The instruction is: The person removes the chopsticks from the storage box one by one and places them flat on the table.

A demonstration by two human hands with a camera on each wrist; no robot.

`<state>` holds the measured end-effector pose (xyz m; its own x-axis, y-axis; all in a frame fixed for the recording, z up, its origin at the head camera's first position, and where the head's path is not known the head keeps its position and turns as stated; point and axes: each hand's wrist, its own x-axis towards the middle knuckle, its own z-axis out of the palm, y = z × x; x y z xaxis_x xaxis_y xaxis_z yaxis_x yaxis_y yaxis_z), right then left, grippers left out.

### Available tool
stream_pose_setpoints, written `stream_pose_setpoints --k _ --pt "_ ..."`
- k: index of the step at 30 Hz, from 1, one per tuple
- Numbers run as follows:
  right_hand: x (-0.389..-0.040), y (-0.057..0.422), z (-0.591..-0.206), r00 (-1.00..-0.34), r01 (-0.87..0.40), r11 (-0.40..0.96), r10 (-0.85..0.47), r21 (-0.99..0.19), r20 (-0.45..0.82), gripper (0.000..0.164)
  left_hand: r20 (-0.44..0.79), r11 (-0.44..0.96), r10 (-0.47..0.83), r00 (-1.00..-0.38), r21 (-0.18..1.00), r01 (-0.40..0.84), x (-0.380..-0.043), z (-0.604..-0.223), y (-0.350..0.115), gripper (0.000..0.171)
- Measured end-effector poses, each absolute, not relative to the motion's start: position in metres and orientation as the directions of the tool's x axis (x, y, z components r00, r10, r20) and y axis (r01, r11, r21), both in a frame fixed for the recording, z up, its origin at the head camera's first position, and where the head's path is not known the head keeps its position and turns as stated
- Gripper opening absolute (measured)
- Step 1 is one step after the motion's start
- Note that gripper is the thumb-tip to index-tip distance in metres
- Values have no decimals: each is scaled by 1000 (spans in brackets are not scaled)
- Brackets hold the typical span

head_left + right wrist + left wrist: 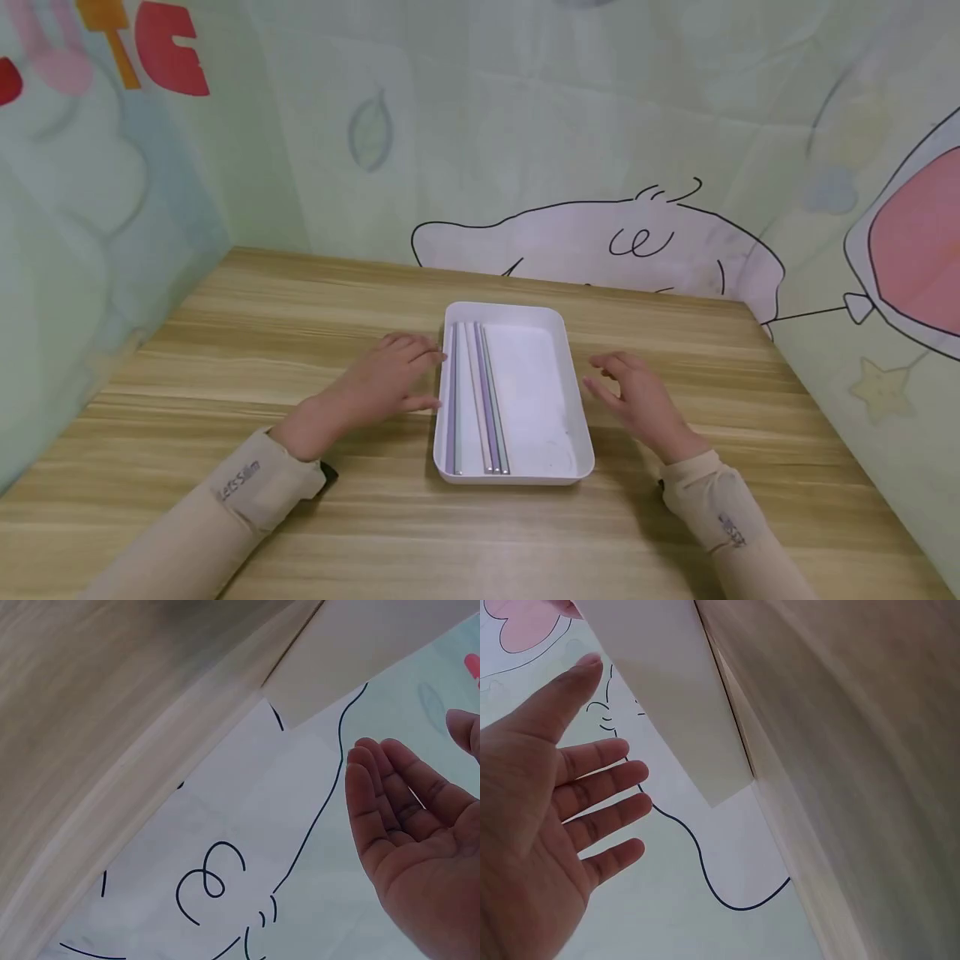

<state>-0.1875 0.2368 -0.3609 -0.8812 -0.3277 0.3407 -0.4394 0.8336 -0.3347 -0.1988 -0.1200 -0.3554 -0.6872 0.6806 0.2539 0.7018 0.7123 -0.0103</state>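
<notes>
A white rectangular tray (536, 392) lies on the wooden table. Inside, toward its left side, are several long slim sticks (485, 396) that look like chopsticks, in purple, green and pale pinkish white. Two lie along the left wall and the others make a slightly slanted bunch beside them. My left hand (386, 379) hovers at the tray's left side, fingers extended and spread; the left wrist view shows this hand (562, 802) holding nothing. On the other side, my right hand (637, 400) is a small distance from the right wall, its loosely bent fingers (382, 787) holding nothing.
The table (300, 292) stretches out around the tray on all sides. Behind it and at both sides hang printed backdrops (480, 125) with cartoon drawings, meeting the table's far edge.
</notes>
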Motion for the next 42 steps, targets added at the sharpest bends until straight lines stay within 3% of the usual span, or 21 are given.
stream_pose_setpoints --k 16,42 --pt "-183 224 -353 -874 -472 804 -372 -363 312 26 209 648 742 -637 20 761 -199 -355 -122 54" --pt "-193 184 -331 -828 -560 805 -533 -195 176 15 159 670 719 -676 97 736 -202 -355 -120 55"
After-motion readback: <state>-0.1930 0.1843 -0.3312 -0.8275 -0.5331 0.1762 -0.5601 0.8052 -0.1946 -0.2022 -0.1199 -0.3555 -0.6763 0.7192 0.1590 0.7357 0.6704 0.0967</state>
